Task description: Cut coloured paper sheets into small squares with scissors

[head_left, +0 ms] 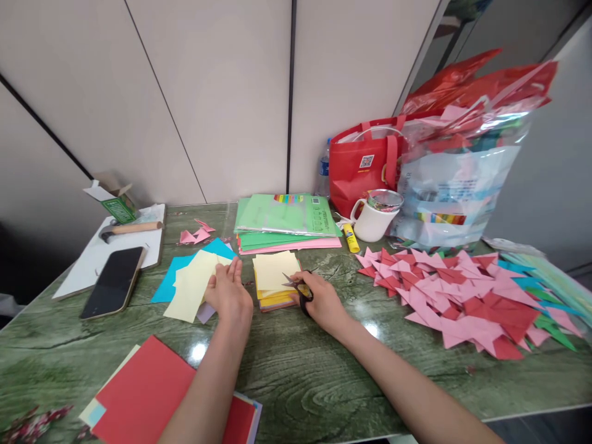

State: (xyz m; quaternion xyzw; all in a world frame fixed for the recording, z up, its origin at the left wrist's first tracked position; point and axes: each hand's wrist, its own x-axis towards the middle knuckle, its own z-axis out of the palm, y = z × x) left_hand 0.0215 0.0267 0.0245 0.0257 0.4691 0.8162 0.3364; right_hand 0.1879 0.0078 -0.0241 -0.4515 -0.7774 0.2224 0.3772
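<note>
My right hand point(321, 299) is closed around the black handles of a small pair of scissors point(304, 299). The parted blades point left, over a stack of small square papers point(272, 271), pale yellow on top with deeper yellow below. My left hand point(230, 293) is open, its fingers stretched out at the right edge of some pale yellow sheets point(189, 287). Whether the thumb touches these sheets is hard to tell. Beneath them lie blue papers point(169, 280), and a bit of lilac paper shows under my left wrist.
Red square sheets point(148, 388) lie in front, partly under my left forearm. A phone point(113, 280) and hammer point(134, 229) are at left. Packs of green paper point(287, 216), a glue stick point(350, 237), a white mug point(374, 219) and folded pink and red pieces point(462, 290) spread behind and right.
</note>
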